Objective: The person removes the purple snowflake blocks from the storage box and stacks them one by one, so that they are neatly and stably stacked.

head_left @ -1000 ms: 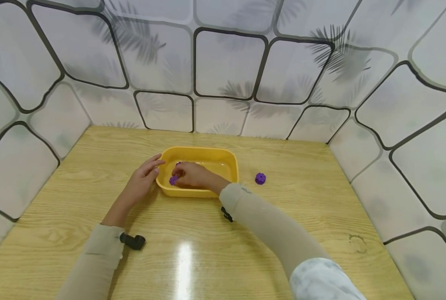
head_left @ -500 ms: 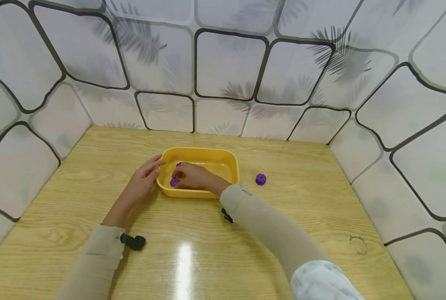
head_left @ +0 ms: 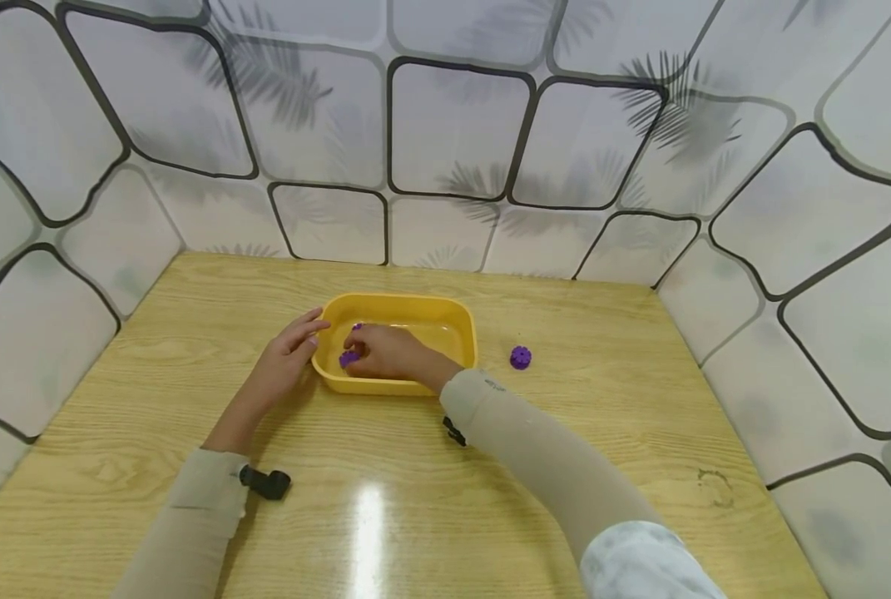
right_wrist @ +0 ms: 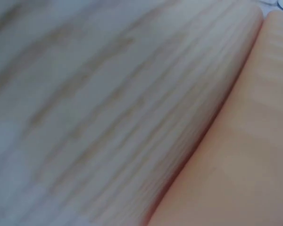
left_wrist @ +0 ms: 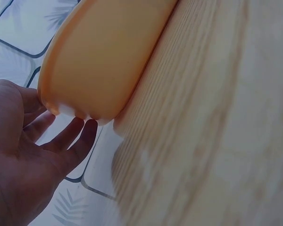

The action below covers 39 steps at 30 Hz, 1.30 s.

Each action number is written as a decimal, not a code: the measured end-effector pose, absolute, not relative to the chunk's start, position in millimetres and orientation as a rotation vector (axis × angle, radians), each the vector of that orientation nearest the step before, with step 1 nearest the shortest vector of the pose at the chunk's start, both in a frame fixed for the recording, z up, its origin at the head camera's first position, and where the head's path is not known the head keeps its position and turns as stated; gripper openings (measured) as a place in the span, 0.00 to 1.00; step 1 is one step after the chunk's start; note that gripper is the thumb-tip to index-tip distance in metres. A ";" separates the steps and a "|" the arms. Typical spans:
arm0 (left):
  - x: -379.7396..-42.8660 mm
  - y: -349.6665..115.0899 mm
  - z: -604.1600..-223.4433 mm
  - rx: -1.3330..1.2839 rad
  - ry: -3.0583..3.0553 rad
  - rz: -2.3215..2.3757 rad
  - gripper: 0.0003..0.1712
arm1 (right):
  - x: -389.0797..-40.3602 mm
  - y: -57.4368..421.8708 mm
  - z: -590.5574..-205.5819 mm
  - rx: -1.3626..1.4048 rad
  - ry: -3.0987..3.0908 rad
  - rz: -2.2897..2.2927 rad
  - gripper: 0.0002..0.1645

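A yellow plastic tub (head_left: 460, 333) stands on the wooden table. My left hand (head_left: 284, 358) is at its left end, with one finger reaching over the rim. In the left wrist view, fairly straight fingertips (left_wrist: 87, 125) rest against the tub's end wall, and the thumb is at the rim. Inside the tub, my right hand (head_left: 388, 351) pinches a small purple disc (head_left: 348, 358) with a notched, flower-like edge. Part of that disc is hidden by the fingertips. Just behind the hand another purple piece (head_left: 358, 327) shows, mostly covered. The right wrist view misses the right hand.
A thick purple notched disc (head_left: 521, 358) lies on the table (head_left: 602, 399), to the right of the tub. Patterned white panels (head_left: 445, 225) enclose the table at the back and both sides. Small black wrist cameras, including the left one (head_left: 267, 482), sit at both sleeves.
The pinched purple disc has shifted and tilted slightly at my right fingertips. My left hand, the tub and the disc on the table stay where they were.
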<state>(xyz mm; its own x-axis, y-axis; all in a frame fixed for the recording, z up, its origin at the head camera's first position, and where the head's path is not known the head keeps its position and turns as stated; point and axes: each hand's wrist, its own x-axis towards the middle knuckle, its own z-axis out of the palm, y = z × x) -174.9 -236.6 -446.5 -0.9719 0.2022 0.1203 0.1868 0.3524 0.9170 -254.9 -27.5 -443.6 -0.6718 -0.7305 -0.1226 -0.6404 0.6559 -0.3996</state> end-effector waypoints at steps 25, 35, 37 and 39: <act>-174.4 -236.8 -445.0 0.338 2.566 1.738 0.24 | -242.2 44.5 -400.6 -1.128 2.618 -0.775 0.21; -176.6 -236.9 -448.5 0.323 2.582 1.717 0.24 | -238.5 109.5 -388.1 -1.120 2.727 -0.868 0.17; -176.5 -237.4 -449.3 0.331 2.577 1.715 0.24 | -237.5 124.9 -386.5 -1.076 2.737 -0.913 0.17; -176.4 -237.6 -450.0 0.339 2.571 1.717 0.24 | -237.7 140.5 -387.1 -1.042 2.754 -0.942 0.17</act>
<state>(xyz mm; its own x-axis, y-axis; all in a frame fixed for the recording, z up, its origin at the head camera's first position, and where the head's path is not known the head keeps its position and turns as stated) -176.4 -237.6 -450.0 -0.9758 0.1970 0.0945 0.1628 0.3669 0.9159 -237.7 140.5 -387.1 -0.7718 -0.6151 0.1612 -0.5850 0.5873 -0.5594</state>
